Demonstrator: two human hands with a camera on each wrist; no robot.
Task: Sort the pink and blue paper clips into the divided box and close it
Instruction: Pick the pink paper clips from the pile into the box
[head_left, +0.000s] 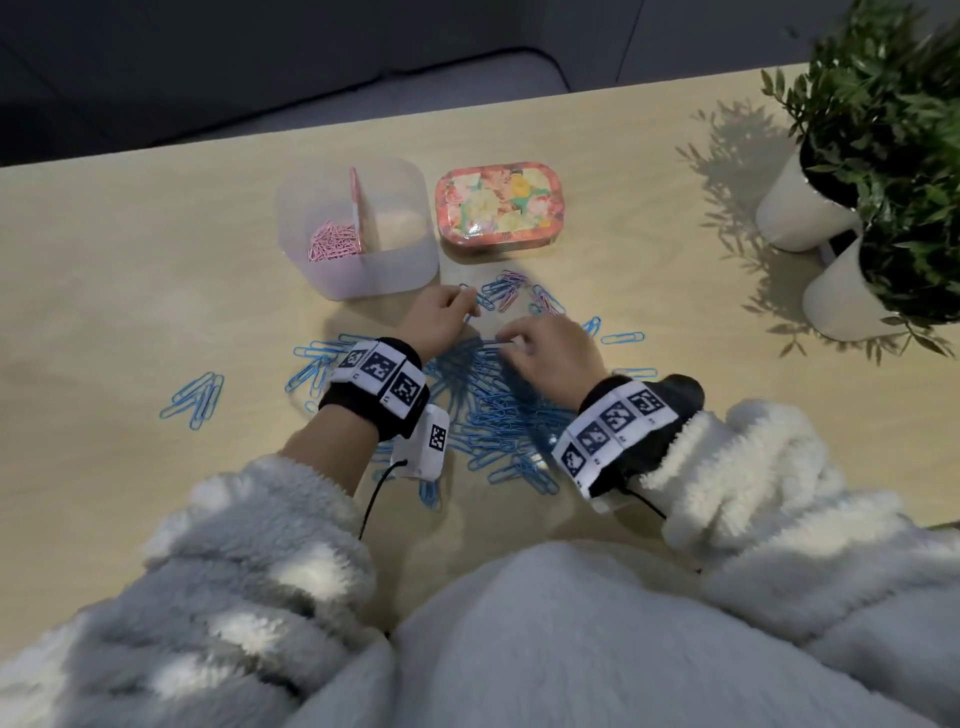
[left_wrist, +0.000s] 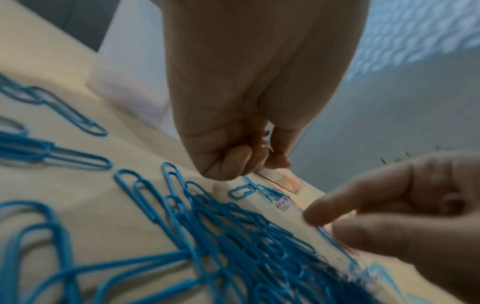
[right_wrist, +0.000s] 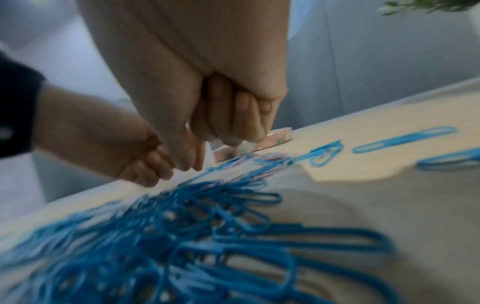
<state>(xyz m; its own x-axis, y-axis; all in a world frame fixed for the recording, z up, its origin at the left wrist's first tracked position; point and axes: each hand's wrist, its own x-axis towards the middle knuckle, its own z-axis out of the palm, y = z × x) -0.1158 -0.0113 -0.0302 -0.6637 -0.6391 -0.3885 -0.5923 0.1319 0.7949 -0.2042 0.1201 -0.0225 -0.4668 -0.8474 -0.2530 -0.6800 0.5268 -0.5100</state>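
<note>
The translucent divided box (head_left: 400, 270) stands open at the back; pink clips (head_left: 335, 241) fill its left compartment and the right one looks bare. Its floral lid (head_left: 498, 208) lies beside it on the right. A big heap of blue clips (head_left: 498, 410) spreads under both wrists. A small mixed patch of pink and blue clips (head_left: 511, 291) lies just ahead of the hands. My left hand (head_left: 462, 306) has its fingers curled, and something thin glints between them (left_wrist: 267, 146). My right hand (head_left: 511, 340) pinches a clip at the heap's far edge.
Loose blue clips (head_left: 195, 400) lie scattered to the left, and more blue clips (head_left: 621, 339) to the right. Two white pots with green plants (head_left: 852, 208) stand at the right edge of the wooden table (head_left: 130, 260). Beyond the table's far edge all is dark.
</note>
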